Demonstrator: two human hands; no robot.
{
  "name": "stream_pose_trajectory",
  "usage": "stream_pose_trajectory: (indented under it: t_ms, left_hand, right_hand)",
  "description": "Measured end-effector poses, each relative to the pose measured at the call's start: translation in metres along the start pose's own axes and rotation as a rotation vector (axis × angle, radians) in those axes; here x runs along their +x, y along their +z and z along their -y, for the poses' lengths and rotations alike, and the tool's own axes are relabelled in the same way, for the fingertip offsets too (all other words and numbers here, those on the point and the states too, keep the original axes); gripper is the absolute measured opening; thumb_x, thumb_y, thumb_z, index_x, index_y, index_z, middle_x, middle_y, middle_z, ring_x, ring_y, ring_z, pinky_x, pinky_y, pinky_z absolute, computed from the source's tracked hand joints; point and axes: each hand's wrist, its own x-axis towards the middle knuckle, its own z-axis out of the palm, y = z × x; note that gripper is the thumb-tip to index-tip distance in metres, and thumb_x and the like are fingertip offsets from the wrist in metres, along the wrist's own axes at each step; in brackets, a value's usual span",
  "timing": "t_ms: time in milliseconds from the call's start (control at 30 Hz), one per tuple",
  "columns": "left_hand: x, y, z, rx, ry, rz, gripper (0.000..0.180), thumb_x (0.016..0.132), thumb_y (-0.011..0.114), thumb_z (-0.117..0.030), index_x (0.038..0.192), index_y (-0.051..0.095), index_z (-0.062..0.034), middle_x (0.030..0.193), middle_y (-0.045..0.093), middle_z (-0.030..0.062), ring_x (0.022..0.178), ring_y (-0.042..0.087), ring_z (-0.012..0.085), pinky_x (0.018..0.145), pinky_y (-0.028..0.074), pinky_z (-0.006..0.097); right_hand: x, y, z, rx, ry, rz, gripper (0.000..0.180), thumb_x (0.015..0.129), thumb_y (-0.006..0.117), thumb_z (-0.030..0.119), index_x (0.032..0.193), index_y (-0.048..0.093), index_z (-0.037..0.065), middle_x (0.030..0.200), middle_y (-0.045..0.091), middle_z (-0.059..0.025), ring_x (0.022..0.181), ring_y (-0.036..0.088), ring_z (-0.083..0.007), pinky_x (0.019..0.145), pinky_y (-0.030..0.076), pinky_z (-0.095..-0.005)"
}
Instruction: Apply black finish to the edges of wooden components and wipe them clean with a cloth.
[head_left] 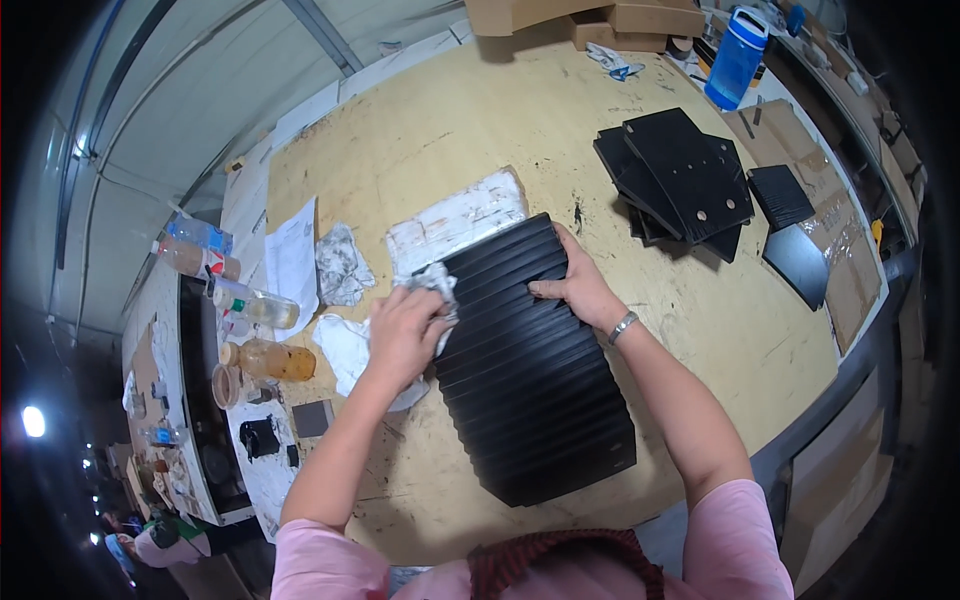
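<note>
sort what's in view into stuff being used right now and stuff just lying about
In use: left hand pressing a rag on the ribbed black panel; right hand steadying the panel.

Lying about: black plates, blue bottle, bottles, paper, cardboard boxes, spare rags.

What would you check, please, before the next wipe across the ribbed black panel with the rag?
1. Rag gripped in the left hand and pressed on the panel: ok.
2. Right hand flat on the ribbed black panel, steadying it: ok.
3. Panel lies fully on the wooden table, near corner close to the edge: ok, watch it.
4. White block under the far end, touching or only beside: cannot tell.
5. Stack of flat black plates apart from the panel: ok.
6. Rag clean enough: cannot tell.
</note>
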Motion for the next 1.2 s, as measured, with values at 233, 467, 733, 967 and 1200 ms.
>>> stream_pose_trajectory:
  t_ms: [233,467,733,967,1200]
  left_hand:
    - [0.039,0.023,-0.021,0.062,0.087,-0.079,0.016,0.078,0.073,-0.021,0.084,0.06,-0.0131,0.082,0.061,-0.0017,0.087,0.056,0.0228,0.077,0.036,0.039]
    - [0.03,0.023,-0.009,0.06,0.091,-0.073,0.015,0.078,0.072,-0.022,0.086,0.062,-0.0146,0.082,0.062,-0.0022,0.087,0.056,0.0235,0.077,0.036,0.04]
    - [0.022,0.014,0.004,0.06,0.087,0.021,0.016,0.078,0.072,-0.025,0.087,0.063,-0.015,0.082,0.062,-0.0018,0.086,0.056,0.0224,0.076,0.036,0.04]
    - [0.064,0.03,-0.034,0.033,0.197,-0.094,0.016,0.079,0.073,-0.025,0.086,0.063,-0.014,0.08,0.062,-0.0011,0.086,0.056,0.0223,0.077,0.035,0.039]
    - [0.014,0.009,0.008,0.076,-0.011,0.117,0.014,0.077,0.073,-0.022,0.087,0.065,-0.0158,0.086,0.065,0.0,0.092,0.057,0.0223,0.081,0.038,0.04]
  right_hand:
    - [0.002,0.003,0.005,-0.048,-0.085,0.016,0.089,0.075,0.075,-0.004,0.147,0.024,-0.007,0.125,0.058,-0.0161,0.111,0.058,-0.0196,0.098,0.047,-0.0298]
    - [0.001,0.003,0.004,-0.078,-0.072,-0.03,0.09,0.075,0.075,-0.006,0.148,0.022,-0.006,0.125,0.058,-0.0161,0.107,0.06,-0.0185,0.093,0.05,-0.0285]
    - [-0.004,-0.003,0.012,-0.055,-0.026,-0.007,0.089,0.076,0.073,-0.009,0.149,0.023,-0.005,0.123,0.059,-0.0151,0.106,0.061,-0.0171,0.089,0.053,-0.0281]
    - [0.004,0.006,0.007,0.115,-0.025,0.068,0.09,0.075,0.073,-0.01,0.149,0.022,-0.005,0.122,0.06,-0.015,0.104,0.062,-0.017,0.088,0.053,-0.0287]
    - [0.004,-0.005,-0.011,-0.205,-0.183,-0.052,0.089,0.076,0.073,-0.009,0.149,0.022,-0.006,0.123,0.059,-0.0168,0.099,0.064,-0.0187,0.084,0.055,-0.0281]
